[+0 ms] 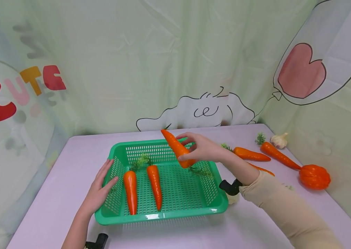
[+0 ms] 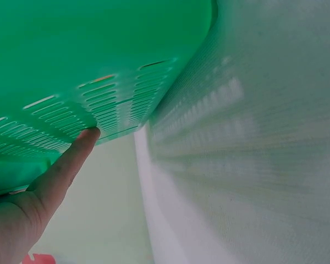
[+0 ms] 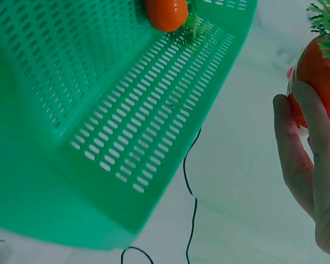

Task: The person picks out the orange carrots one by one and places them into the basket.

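The right hand (image 1: 204, 147) pinches a glossy, tapering carrot (image 1: 173, 143) between thumb and fingers, leafy end lowest, above the right half of the green plastic basket (image 1: 163, 217). The left hand (image 1: 100, 190), thumb spread from straight fingers, touches the basket's slotted left wall. Two smooth carrots (image 1: 155, 185) lie inside. The right forearm partly covers another carrot (image 1: 263, 169); a pale lump (image 1: 233, 199), perhaps garlic, is half hidden at the basket's near right corner.

On our table (image 1: 57, 193) we see two carrots (image 1: 154, 183) in the basket (image 1: 187, 211); right of it lie other carrots (image 1: 251, 154), garlic (image 1: 278, 140) and, nearer us than the garlic, a pumpkin (image 1: 314, 177).
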`<state>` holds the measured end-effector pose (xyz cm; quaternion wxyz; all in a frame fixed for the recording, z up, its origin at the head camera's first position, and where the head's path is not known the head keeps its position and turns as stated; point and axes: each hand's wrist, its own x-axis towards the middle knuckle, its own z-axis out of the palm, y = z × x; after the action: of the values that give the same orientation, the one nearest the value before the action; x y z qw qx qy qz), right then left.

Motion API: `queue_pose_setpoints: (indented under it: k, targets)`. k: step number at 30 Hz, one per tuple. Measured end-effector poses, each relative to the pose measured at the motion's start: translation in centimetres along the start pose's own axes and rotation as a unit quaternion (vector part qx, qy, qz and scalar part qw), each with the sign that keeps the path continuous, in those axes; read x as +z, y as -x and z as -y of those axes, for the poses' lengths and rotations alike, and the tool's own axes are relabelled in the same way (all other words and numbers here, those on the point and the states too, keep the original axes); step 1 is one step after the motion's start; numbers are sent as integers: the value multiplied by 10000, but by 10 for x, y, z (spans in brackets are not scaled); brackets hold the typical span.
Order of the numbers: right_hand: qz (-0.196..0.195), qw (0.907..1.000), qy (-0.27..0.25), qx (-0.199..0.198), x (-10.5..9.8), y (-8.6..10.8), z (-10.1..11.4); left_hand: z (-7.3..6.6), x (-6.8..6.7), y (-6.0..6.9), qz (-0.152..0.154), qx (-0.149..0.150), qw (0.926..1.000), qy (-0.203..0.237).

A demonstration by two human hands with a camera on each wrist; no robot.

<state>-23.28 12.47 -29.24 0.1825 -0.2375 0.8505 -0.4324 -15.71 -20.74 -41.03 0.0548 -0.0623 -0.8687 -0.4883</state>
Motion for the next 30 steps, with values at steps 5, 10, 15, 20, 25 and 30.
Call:
queue_pose_setpoints:
  k: [5, 10, 15, 20, 25, 30]
  targets:
    - [198, 9995, -225, 126, 15, -12, 4, 0, 0, 0, -7, 42, 10000, -30]
    - [459, 9985, -251, 140, 32, -25, 5, 0, 0, -1, -8, 23, 10000, -50]
    - [678, 9975, -142, 121, 49, -36, 3, 2, 1, -1, 4, 12, 10000, -23]
    - [786, 9960, -238, 343, 64, -46, -2, 3, 1, 1, 0, 36, 10000, 3]
    - [852, 9944, -278, 551, 77, -53, -6, 4, 0, 1, 2, 34, 10000, -9]
    - [1058, 9915, -306, 696, 87, -59, -11, 3, 0, 0, -21, 66, 10000, -8]
